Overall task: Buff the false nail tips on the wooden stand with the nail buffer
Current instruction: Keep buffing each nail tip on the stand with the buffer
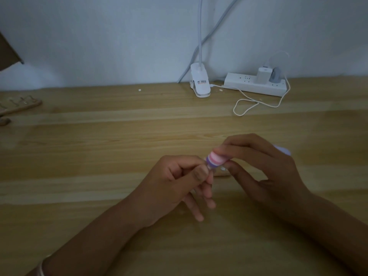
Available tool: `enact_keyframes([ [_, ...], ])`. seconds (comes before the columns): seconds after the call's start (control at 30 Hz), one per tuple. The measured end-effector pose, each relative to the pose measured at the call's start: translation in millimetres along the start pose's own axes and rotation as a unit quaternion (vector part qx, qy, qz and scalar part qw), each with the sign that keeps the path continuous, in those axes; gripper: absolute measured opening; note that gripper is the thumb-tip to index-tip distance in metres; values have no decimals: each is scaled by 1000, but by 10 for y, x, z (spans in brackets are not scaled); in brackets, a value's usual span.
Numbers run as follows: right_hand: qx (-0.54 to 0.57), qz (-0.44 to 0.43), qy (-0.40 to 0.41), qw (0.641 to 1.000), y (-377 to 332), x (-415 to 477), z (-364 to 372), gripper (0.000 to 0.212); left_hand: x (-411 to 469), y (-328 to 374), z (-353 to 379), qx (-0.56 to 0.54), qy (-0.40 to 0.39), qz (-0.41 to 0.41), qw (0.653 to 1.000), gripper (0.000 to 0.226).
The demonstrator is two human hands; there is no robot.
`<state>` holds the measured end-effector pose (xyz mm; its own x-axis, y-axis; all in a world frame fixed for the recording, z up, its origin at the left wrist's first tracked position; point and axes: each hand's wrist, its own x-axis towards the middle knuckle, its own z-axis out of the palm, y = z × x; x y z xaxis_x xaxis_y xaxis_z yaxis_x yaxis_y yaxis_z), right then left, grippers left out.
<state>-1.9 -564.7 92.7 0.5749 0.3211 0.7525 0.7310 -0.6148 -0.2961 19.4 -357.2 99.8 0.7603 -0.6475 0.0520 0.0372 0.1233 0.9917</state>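
The pale wooden desk [79,146] fills the lower 2 thirds of the frame, and a plain white wall [99,36] stands behind it. Your 2 bare forearms come in from the bottom edge and meet just right of centre.

Your left hand [175,182] has its thumb and forefinger curled together. That grip is pinching a small clear nail tip [211,169], which is too blurred to show in detail. The other 3 fingers hang loose toward the desk. A thin bracelet [42,265] circles that wrist at the lower left.

Your right hand [264,170] has its grip pressed round the nail buffer [276,158], fingers on top and thumb beneath. The buffer's striped pink, white and purple end points left and touches the clear nail tip. Its pale purple far end shows past your knuckles.

At the back of the desk, right of centre, a white power strip [254,84] lies against the wall with a white charger [263,75] plugged in. A white cable [247,108] loops in front of it. Just left of it stands a white lamp clamp [200,81], its neck rising out of the top of the frame.

The wooden stand [20,106] lies at the far left edge, well apart from both hands. It is cut off by the frame and blurred.
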Motion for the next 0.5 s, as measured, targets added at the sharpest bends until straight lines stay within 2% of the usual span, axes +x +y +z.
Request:
enact_keyframes([
  [0.13,8,-28,-12,999,-62,-26,43,26,5,-5,1,5,6,2,1000,19],
  [0.23,-24,32,-6,999,65,-2,-23,29,0,-7,-25,7,10,14,1000,23],
  [0.33,2,82,34,996,72,19,-75,27,2,-7,-24,24,39,36,998,23],
  [0.4,28,42,32,998,-32,5,-51,24,2,-8,-17,41,53,46,997,24],
  [0.5,0,-46,-12,999,-87,-15,-7,24,-4,-13,-4,71,57,55,994,26],
])
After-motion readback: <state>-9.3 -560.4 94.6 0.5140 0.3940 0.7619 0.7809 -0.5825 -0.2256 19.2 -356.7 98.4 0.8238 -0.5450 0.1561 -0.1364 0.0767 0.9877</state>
